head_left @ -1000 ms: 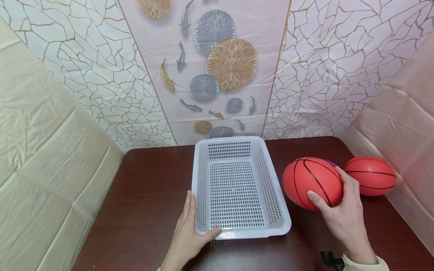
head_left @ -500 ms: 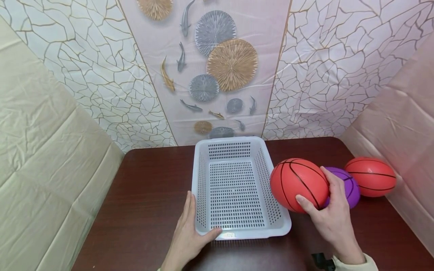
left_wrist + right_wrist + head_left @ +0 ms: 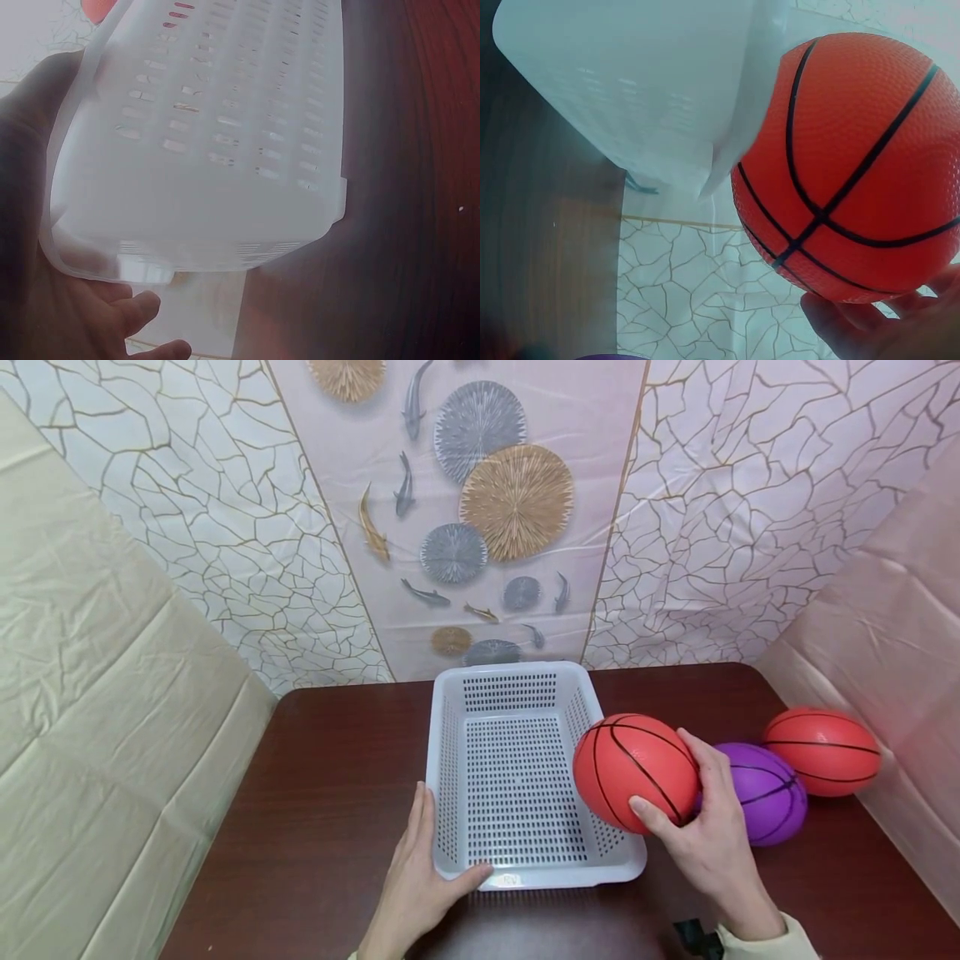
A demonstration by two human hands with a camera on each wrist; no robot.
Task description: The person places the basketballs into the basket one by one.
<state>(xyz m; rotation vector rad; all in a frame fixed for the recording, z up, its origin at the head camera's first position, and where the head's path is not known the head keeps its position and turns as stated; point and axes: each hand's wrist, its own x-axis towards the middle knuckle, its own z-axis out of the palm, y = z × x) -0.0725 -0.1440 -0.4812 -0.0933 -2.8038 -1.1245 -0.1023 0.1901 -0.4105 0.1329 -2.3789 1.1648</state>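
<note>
A red toy basketball (image 3: 633, 772) is held by my right hand (image 3: 708, 827), the thumb on its near side and the fingers behind it. In the head view the ball overlaps the right rim of a white perforated plastic basket (image 3: 517, 878). The right wrist view shows the ball (image 3: 862, 157) beside the basket wall (image 3: 630, 82). My left hand (image 3: 420, 872) rests at the basket's near left corner, fingers straight along the left side and thumb over the front rim. Part of that hand (image 3: 82, 315) shows round the corner in the left wrist view.
A purple ball (image 3: 761, 793) lies on the dark wooden table (image 3: 322, 827) right of the basket, partly behind my right hand. Farther right, another red ball (image 3: 821, 752) lies near the cloth side wall (image 3: 900, 635). A patterned cloth backdrop (image 3: 517, 602) rises behind the table.
My right hand has carried the red basketball leftward to the basket's right rim. The purple ball, mostly hidden before, has come into view. My left hand and the basket have stayed put.
</note>
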